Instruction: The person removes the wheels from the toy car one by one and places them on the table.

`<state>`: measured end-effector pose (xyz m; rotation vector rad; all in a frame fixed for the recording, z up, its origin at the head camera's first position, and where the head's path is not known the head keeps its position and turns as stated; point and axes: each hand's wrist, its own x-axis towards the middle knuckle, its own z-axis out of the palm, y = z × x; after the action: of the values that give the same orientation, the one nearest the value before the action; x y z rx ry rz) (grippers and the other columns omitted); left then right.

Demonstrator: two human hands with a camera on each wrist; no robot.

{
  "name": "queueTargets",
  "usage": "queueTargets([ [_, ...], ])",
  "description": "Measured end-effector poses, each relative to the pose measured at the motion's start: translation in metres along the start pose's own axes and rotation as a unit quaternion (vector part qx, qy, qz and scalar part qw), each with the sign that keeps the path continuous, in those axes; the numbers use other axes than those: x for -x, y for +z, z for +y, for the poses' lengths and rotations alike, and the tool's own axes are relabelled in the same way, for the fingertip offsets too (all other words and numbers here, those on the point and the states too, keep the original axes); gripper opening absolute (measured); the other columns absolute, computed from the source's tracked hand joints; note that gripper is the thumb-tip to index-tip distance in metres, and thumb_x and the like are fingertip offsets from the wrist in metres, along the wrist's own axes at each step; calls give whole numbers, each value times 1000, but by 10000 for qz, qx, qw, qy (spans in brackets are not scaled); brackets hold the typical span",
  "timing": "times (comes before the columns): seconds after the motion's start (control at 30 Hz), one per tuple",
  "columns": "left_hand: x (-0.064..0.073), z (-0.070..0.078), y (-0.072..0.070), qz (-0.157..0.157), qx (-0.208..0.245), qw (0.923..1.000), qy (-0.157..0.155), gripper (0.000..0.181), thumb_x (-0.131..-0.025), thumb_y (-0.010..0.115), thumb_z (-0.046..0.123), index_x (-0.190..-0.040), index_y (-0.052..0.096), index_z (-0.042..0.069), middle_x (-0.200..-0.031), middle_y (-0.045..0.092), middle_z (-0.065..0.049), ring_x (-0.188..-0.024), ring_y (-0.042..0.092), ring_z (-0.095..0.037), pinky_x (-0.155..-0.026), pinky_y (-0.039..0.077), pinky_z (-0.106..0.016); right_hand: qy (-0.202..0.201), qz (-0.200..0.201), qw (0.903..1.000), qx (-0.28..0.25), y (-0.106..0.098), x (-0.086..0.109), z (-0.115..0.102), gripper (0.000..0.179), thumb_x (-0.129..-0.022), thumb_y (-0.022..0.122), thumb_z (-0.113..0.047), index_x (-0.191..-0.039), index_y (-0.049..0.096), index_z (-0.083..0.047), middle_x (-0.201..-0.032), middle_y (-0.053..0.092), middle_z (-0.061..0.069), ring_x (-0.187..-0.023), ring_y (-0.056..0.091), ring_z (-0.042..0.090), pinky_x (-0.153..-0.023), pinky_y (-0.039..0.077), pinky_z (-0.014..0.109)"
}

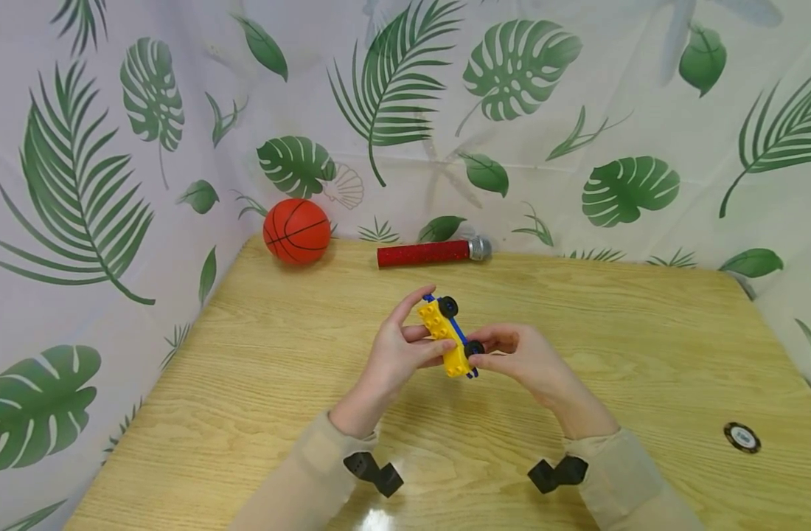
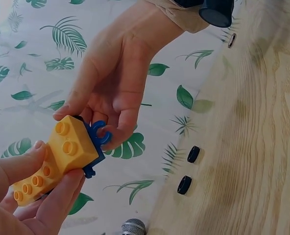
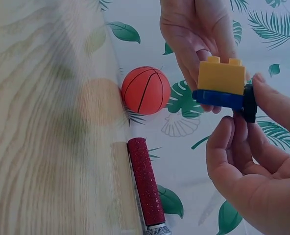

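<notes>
A yellow and blue toy car (image 1: 439, 324) with studs on its top is held tilted above the table. My left hand (image 1: 395, 354) grips its yellow body, the thumb lying across the studded side. My right hand (image 1: 528, 361) pinches a black wheel (image 1: 474, 349) at the car's near end between thumb and fingers. In the right wrist view that wheel (image 3: 250, 104) stands against the blue base. A second black wheel (image 1: 448, 307) is on the same side of the car, at its far end. The car's other side is hidden in the head view.
A red microphone (image 1: 425, 254) and an orange basketball (image 1: 296, 231) are at the table's back edge. A black and white round chip (image 1: 742, 437) lies at the right. Two small black rings (image 2: 184, 185) appear against the tabletop in the left wrist view.
</notes>
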<state>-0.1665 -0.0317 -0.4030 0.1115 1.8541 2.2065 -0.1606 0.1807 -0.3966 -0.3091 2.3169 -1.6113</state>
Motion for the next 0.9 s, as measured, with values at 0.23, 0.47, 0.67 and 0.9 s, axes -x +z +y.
queueTargets([
  [0.23, -2, -1, 0, -126, -177, 9998, 27, 83, -84, 73, -5, -148, 41, 37, -112, 71, -24, -96, 73, -28, -78, 61, -42, -1, 30, 9999, 118, 0, 0, -1, 32, -88, 75, -17, -110, 67, 5, -97, 68, 9, -89, 64, 19, -82, 55, 25],
  [0.47, -1, -2, 2, -399, -652, 9963, 379, 73, -91, 67, 0, -151, 39, 32, -116, 69, -26, -99, 72, -27, -79, 61, -32, 102, -22, 9993, 373, 1, -3, 1, 33, -86, 78, -21, -104, 68, 3, -87, 69, 7, -78, 65, 18, -77, 58, 35],
  [0.67, -1, -4, 2, -614, -701, 9953, 256, 49, -97, 60, 5, -141, 54, 25, -125, 66, -20, -100, 68, -21, -75, 61, -34, 220, -17, 9981, 578, 1, -4, 3, 33, -87, 77, -24, -105, 69, 1, -83, 69, 5, -74, 64, 19, -76, 57, 40],
  [0.9, -1, -2, 3, -623, -632, 9960, 91, 47, -97, 61, 5, -140, 54, 23, -129, 62, -20, -104, 68, -26, -78, 62, -39, 252, -27, 9992, 293, 1, -3, 3, 29, -87, 77, -18, -103, 68, 4, -82, 69, 5, -75, 66, 19, -77, 60, 39],
])
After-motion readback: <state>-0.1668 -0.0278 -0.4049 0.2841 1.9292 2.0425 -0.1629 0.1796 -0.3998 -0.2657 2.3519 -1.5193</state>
